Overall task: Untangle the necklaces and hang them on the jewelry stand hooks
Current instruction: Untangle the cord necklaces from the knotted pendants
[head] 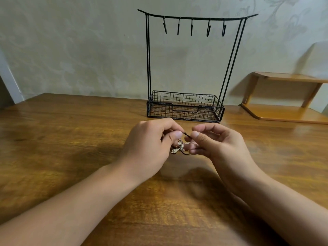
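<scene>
Above the wooden table [71, 139], my left hand [150, 144] and my right hand [218, 144] meet, each pinching a thin dark necklace cord [186, 134] that is stretched between thumb and forefinger tips. Gold bow-shaped pendants [178, 148] dangle in a small tangle just below the fingers, partly hidden by them. Behind the hands stands the black wire jewelry stand [148, 68], its curved top bar carrying several bare hooks [191, 27]. Its wire basket base [185, 100] holds nothing that I can see.
A small wooden corner shelf [287, 96] sits on the table at the right, against the pale patterned wall. The stand is close to the wall at the table's back edge.
</scene>
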